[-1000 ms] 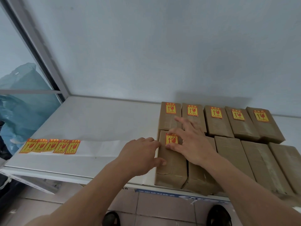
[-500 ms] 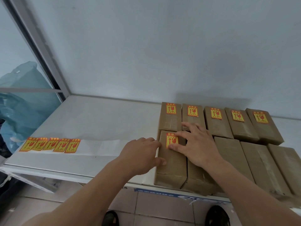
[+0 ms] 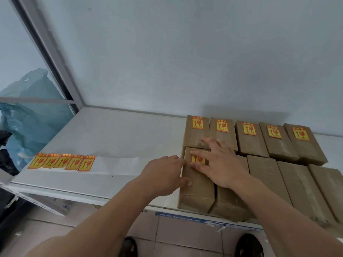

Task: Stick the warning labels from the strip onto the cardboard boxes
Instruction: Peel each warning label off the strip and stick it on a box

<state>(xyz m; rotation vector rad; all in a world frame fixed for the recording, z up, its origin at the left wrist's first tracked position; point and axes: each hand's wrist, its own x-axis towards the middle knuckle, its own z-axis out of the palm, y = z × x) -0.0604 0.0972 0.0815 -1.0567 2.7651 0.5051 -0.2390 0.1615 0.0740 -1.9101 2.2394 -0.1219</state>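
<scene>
A white counter (image 3: 115, 138) runs along a pale grey wall (image 3: 185, 52); brown cardboard boxes (image 3: 278, 143) fill its right end in two rows. Your left hand (image 3: 163, 175) braces the front-left box (image 3: 196, 190), fingers loosely curled. Your right hand (image 3: 220, 164) lies flat and open, pressing a yellow-and-red warning label (image 3: 196, 158). The white label strip (image 3: 62, 162) lies near the front-left corner; its print is unreadable.

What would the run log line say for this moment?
right hand: pressing yellow warning label onto front-left brown cardboard box | left hand: steadying box side | white strip: five labels left
</scene>
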